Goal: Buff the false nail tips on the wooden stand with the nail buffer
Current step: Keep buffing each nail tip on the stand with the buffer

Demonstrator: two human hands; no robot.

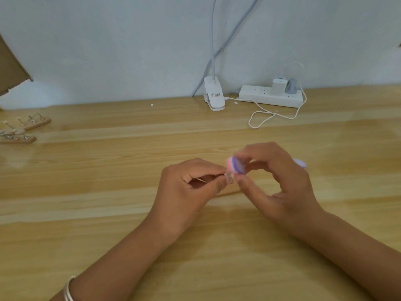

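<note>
My left hand (191, 185) pinches a thin metal stalk with a clear false nail tip (229, 177) at its end, held above the wooden table near the middle. My right hand (280, 181) grips a pink and purple nail buffer (235, 167), whose blurred end rests on top of the nail tip. The buffer's other end (300, 163) pokes out behind my right hand. Two wooden stands (32, 124) with more nail tips on wire holders lie at the far left of the table, well away from both hands.
A white lamp clip (213, 96) with a grey gooseneck sits at the table's back edge. Beside it a white power strip (270, 96) holds a charger, and a white cable (267, 115) loops onto the table. A cardboard box corner (10, 68) juts in at upper left.
</note>
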